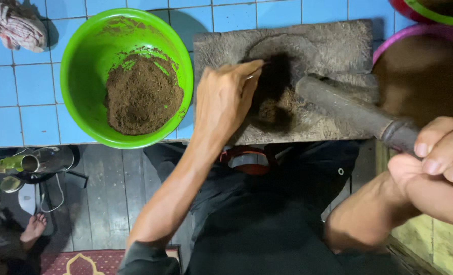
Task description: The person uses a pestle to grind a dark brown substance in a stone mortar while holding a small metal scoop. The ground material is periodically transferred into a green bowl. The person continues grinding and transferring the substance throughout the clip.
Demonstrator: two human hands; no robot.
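Here the flat grey grinding stone slab [333, 46] lies on the blue-tiled tabletop [28, 86]. The left hand [225, 97] rests on the slab, fingers pinched on a thin metal utensil, apparently gathering the dark brown ground paste [275, 104] at the slab's middle. The right hand [440, 163], off the slab's right corner, wraps the dark cylindrical stone roller [351, 112], tilted clear of the paste. Left of the slab, a bright green plastic bowl [91, 46] holds brown powder.
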